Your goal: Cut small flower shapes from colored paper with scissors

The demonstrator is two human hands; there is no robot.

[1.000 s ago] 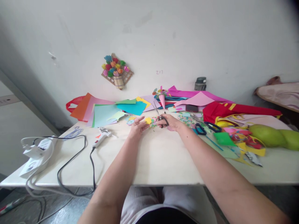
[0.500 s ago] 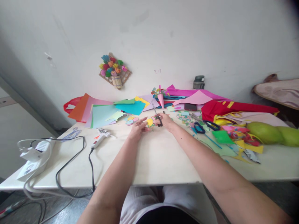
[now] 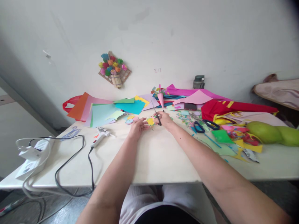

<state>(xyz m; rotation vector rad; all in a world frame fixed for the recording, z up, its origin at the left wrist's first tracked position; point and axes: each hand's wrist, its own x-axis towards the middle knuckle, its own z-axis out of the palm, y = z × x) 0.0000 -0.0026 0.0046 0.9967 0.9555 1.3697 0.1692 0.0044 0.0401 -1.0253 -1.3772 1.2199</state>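
My right hand [image 3: 164, 120] is closed around the dark handles of a pair of scissors [image 3: 154, 107], whose blades point up and away from me. The small yellow paper piece [image 3: 150, 121] sits between my two hands. At its left edge are the fingertips of my left hand [image 3: 138, 127], which appear to pinch it. Small coloured paper scraps [image 3: 151, 127] lie beneath and around it. Just left of my left hand is a group of round paper cutouts [image 3: 131, 120]. Behind my hands leans a pink paper cone [image 3: 160, 100] with small coloured paper shapes at its top.
A glue gun [image 3: 101, 137] with a black cord lies left, near a white power strip [image 3: 35, 158]. Coloured paper sheets [image 3: 105, 112] line the wall side. On the right are more scissors [image 3: 199, 127], paper scraps, a phone [image 3: 190, 106] and green fruit [image 3: 263, 132].
The scissors have turned slightly in my right hand, and their handles look closer together. The yellow paper has shifted slightly right. My left fingers look a little more spread.
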